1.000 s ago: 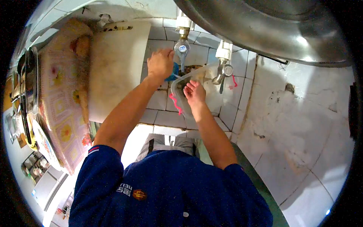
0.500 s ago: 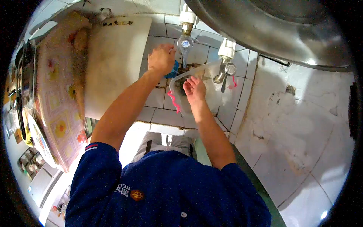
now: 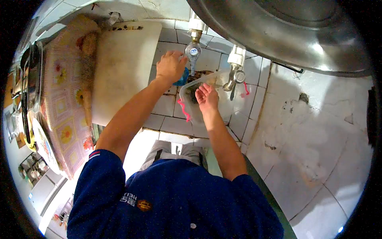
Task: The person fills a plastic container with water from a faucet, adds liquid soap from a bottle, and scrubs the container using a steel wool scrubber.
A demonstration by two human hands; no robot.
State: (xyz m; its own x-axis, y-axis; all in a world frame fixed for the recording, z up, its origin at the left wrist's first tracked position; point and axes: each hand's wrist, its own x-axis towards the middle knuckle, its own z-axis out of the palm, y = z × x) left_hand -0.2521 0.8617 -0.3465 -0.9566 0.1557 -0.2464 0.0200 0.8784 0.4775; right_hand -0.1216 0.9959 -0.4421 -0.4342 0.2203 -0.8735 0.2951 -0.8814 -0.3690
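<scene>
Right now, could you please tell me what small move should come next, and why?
Perhaps ease the left hand onto the left tap: it is close beside that tap, and the right hand appears open over the translucent tub.

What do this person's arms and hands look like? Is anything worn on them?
The left hand and right hand are bare, with no gloves or watch showing. Both forearms are bare too, below the short sleeves of a dark blue shirt. The left sleeve has red-and-white trim at its edge.
</scene>
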